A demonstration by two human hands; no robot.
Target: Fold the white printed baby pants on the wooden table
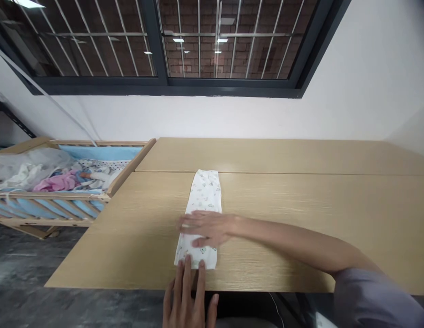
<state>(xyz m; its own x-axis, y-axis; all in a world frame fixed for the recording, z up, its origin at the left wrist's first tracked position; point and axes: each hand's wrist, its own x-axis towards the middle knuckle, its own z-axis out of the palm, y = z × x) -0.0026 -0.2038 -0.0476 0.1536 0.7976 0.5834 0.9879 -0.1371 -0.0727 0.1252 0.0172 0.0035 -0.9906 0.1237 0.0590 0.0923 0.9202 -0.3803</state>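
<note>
A narrow piece of white cloth with a small print, perhaps a folded baby garment (205, 189), lies flat on the wooden table (283, 196), its long side running away from me. Across its middle stretches my right hand (208, 228), fingers extended and slightly blurred, palm down on or just above the fabric. At the near end, my left hand (187, 296) has its fingers spread, with the fingertips touching the cloth's bottom edge. Neither hand grips anything. Part of the cloth is hidden under my right hand.
Left of the table stands a wooden crib (130, 171) with blue lining, holding a pink cloth (59, 181) and other fabrics. A white wall and a barred window (225, 45) are behind the table. A thin white cable (276, 305) hangs below the front edge.
</note>
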